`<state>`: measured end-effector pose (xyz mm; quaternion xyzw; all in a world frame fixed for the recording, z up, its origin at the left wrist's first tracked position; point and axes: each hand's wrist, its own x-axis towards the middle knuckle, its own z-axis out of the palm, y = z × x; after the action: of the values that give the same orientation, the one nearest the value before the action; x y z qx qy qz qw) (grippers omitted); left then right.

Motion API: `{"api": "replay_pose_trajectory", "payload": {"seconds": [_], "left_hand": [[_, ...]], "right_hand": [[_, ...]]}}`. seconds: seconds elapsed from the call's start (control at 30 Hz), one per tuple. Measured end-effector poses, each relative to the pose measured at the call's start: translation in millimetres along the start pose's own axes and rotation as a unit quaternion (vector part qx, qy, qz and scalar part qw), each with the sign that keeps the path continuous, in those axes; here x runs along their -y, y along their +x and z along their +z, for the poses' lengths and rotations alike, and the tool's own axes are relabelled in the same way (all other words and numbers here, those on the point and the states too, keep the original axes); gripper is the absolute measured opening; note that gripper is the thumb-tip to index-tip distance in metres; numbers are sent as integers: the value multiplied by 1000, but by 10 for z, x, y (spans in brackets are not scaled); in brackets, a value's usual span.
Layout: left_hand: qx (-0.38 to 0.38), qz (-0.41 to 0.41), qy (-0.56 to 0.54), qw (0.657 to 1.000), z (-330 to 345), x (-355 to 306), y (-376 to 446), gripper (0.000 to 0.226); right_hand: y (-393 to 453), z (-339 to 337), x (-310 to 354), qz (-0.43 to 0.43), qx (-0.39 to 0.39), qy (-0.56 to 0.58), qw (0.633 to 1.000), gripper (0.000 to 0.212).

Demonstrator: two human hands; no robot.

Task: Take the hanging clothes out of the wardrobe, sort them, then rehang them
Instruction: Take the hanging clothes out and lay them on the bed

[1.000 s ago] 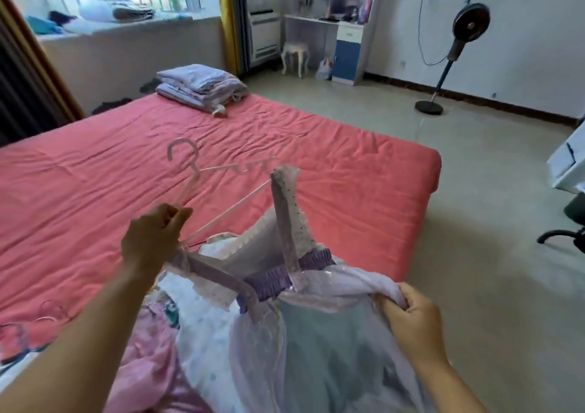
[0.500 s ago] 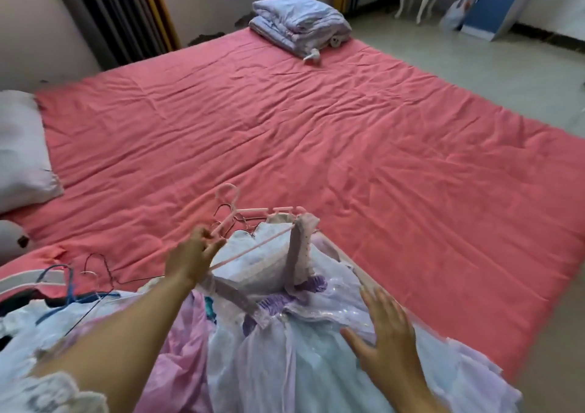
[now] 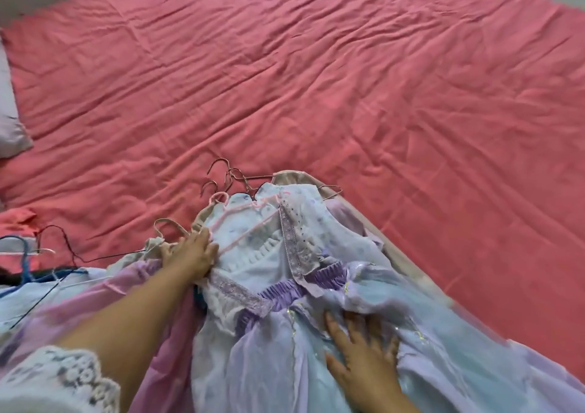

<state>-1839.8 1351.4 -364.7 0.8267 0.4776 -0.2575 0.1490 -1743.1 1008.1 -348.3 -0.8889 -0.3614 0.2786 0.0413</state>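
A: While the pale lilac-and-blue gauze dress with purple elastic waistband (image 3: 285, 286) is lying spread on the coral-pink bed sheet (image 3: 348, 80), what is the left hand (image 3: 190, 254) doing?

B: It is pressing down at the bodice's left edge, fingers (image 3: 202, 238) narrowly curled into the fabric beside a cream strap. Whether it is pinching cloth, I cannot tell.

A: Right hand (image 3: 361, 359)?

B: It is lying flat on the skirt below the waistband, fingers (image 3: 332, 327) spread wide, gripping nothing.

A: Hangers?

B: A cluster of thin wire hanger hooks (image 3: 221, 178) is sitting at the dress's neckline on the sheet. A blue hanger (image 3: 22, 254) is lying at the far left, beside a pink-lilac garment (image 3: 152, 317) under the left forearm.

A: Anything else?

B: A grey pillow (image 3: 9, 112) is showing at the left edge.
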Motion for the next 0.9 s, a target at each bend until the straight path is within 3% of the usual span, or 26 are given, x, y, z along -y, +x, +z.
{"api": "replay_pose_trajectory", "payload": {"seconds": [0.13,0.2,0.3,0.43,0.7,0.9], "left_hand": [[-90,31,-99,990,-143,-93,-283,59],[-132,86,-149,976,-189,-183,-552,57],[-134,170,-205,954,-197,-323,-1124,54],[-95,269,-245,926,-275,-479,-1946,44],[-42,424,-99,899,-308,-604,-3374,42],[-30,517,3,856,-208,-732,-4309,41]], "right_hand": [[-28,-338,55,27,-26,60,997,97],[-132,-527,142,30,-65,100,992,85],[-447,-684,235,23,-104,130,986,57],[-1059,-851,325,46,-114,161,979,50],[-2544,-1000,331,168,-234,248,925,31],[-3681,-1056,312,215,-342,274,873,25]]}}
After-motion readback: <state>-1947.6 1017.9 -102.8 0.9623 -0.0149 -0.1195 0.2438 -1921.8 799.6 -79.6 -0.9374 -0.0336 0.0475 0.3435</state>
